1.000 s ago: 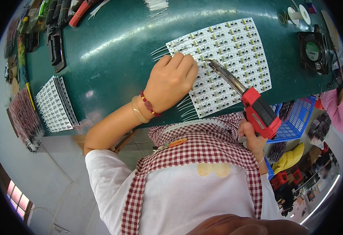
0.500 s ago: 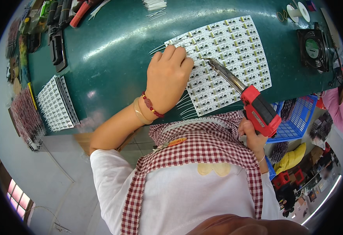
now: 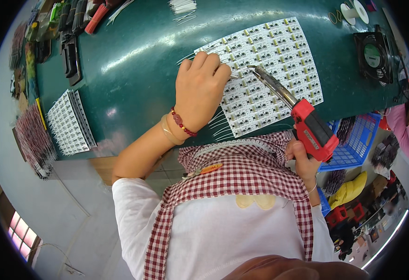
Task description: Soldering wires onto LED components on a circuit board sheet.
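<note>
A white panel of small circuit boards [image 3: 279,65], dotted with dark and yellowish parts, lies on the green table. Over its left part is my left hand [image 3: 202,88], its fingers closed in a pinch; a slender tip shows past the fingertips, but what they hold is mostly hidden. Thin white wires [image 3: 220,126] stick out from the panel's left edge, above and below this hand. My right hand [image 3: 302,158] grips a red and black soldering gun [image 3: 314,130] near the table's front edge. The gun's metal barrel slants up-left, its tip over the panel, right of my left fingertips.
A stack of similar panels [image 3: 71,123] lies at the left, beside bundled wires [image 3: 31,135]. Loose white wires [image 3: 183,9] lie at the back. A black fan [image 3: 374,58] and a wire spool [image 3: 355,13] stand at the right. Blue baskets [image 3: 353,144] are beyond the front edge.
The soldering gun has shifted slightly to the right, its tip drawing a little away from my left fingertips. My left hand stays pinched at nearly the same place on the panel.
</note>
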Demonstrator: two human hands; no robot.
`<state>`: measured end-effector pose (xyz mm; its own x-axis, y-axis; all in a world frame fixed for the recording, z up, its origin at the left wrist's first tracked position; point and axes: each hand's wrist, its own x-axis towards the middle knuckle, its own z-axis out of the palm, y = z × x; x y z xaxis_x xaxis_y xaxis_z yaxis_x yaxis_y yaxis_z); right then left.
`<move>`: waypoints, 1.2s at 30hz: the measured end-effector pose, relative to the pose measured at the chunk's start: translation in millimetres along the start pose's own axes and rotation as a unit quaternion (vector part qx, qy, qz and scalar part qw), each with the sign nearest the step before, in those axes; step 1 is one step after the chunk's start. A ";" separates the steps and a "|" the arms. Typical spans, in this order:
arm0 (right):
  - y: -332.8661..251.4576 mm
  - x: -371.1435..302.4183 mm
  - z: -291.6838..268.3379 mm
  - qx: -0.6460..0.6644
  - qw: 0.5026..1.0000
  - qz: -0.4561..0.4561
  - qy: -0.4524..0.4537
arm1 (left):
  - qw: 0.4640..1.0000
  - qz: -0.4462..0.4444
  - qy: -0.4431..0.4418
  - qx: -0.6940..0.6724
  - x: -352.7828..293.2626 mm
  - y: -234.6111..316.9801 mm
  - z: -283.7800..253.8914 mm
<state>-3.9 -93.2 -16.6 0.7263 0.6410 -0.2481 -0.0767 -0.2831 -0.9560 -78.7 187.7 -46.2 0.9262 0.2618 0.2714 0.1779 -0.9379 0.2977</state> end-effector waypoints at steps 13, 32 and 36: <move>1.5 1.7 -1.3 0.003 1.000 -0.014 0.005 | 0.999 -0.051 -0.011 -0.008 6.1 5.1 -5.0; 5.5 -1.3 0.0 0.039 0.999 -0.012 0.028 | 0.997 -0.070 -0.031 -0.016 2.1 6.5 -5.5; -2.4 0.2 2.9 0.056 0.998 0.006 0.026 | 0.999 -0.044 -0.022 0.009 -0.5 5.9 2.2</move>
<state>-5.6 -90.3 -14.8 0.7595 0.5987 -0.2545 -0.1595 -0.2080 -0.9650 -77.3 181.6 -46.6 0.9203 0.3331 0.2052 0.2641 -0.9159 0.3024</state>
